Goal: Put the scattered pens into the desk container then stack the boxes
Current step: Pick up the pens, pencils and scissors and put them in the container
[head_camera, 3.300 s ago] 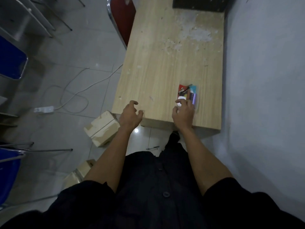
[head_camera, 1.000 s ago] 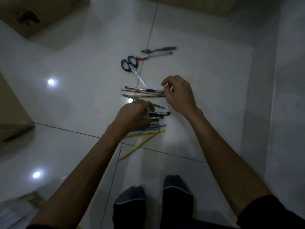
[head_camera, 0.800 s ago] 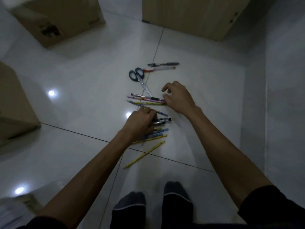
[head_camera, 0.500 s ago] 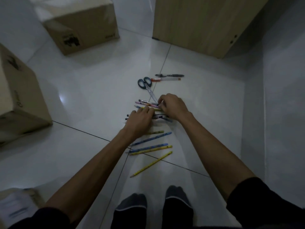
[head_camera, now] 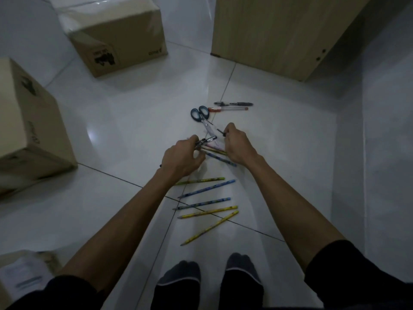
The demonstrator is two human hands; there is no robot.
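Pens and pencils lie scattered on the white tiled floor in the head view. My left hand (head_camera: 181,158) is closed around a few dark pens (head_camera: 206,139) lifted off the floor. My right hand (head_camera: 238,145) pinches the end of a pen (head_camera: 220,130) just beyond them. Several yellow and blue pencils (head_camera: 206,199) lie nearer my feet. A black pen (head_camera: 233,104) and a red pen (head_camera: 228,108) lie farther out. Two cardboard boxes stand on the floor, one (head_camera: 116,34) at the back left and one (head_camera: 29,128) at the left edge.
Blue-handled scissors (head_camera: 202,117) lie beside the far pens. The wooden desk side (head_camera: 279,32) rises at the back right. A grey wall (head_camera: 388,142) runs along the right. A box with a white label (head_camera: 22,274) sits at the lower left. My socked feet (head_camera: 210,278) are below.
Both hands have closed on pens and lifted them from the pile. The view has tilted up, showing more of the boxes and desk.
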